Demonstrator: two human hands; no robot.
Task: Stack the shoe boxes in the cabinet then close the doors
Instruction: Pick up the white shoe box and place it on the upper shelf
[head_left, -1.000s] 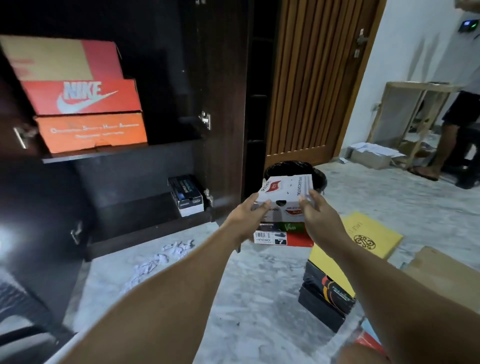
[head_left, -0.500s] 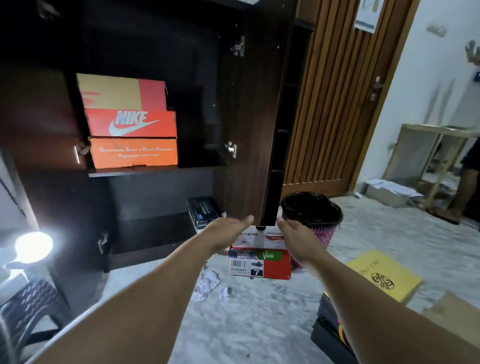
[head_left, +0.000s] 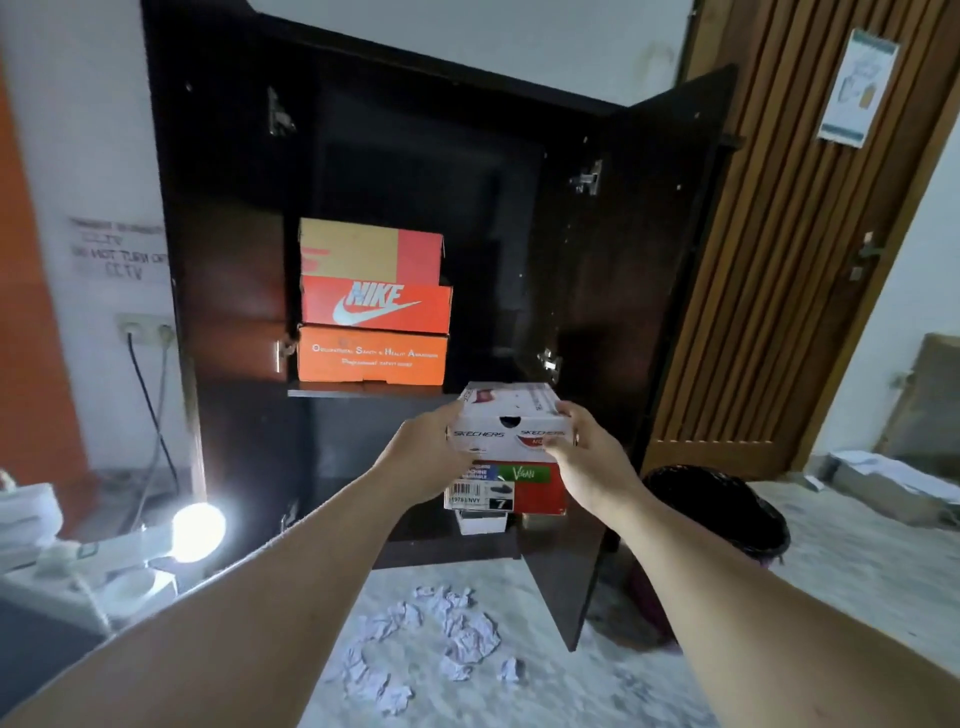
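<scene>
I hold a white and red Skechers shoe box (head_left: 506, 447) in the air in front of the open dark cabinet (head_left: 228, 171). My left hand (head_left: 426, 460) grips its left side and my right hand (head_left: 584, 460) its right side. The box hangs just below and to the right of the middle shelf (head_left: 363, 391). On that shelf three boxes are stacked: an orange box (head_left: 371, 356) at the bottom, a red Nike box (head_left: 376, 306) on it, and a tan and red box (head_left: 369, 252) on top. The right cabinet door (head_left: 639, 291) stands open.
A small box (head_left: 482, 521) sits on the lower shelf, mostly hidden behind the held box. Crumpled paper (head_left: 436, 649) lies on the floor before the cabinet. A black bin (head_left: 727, 512) stands at the right, beside a wooden room door (head_left: 800, 249). A bright lamp (head_left: 197, 530) glares at the left.
I have lifted the Skechers box from the floor pile up toward the middle shelf. My view has turned left and up to face the cabinet.
</scene>
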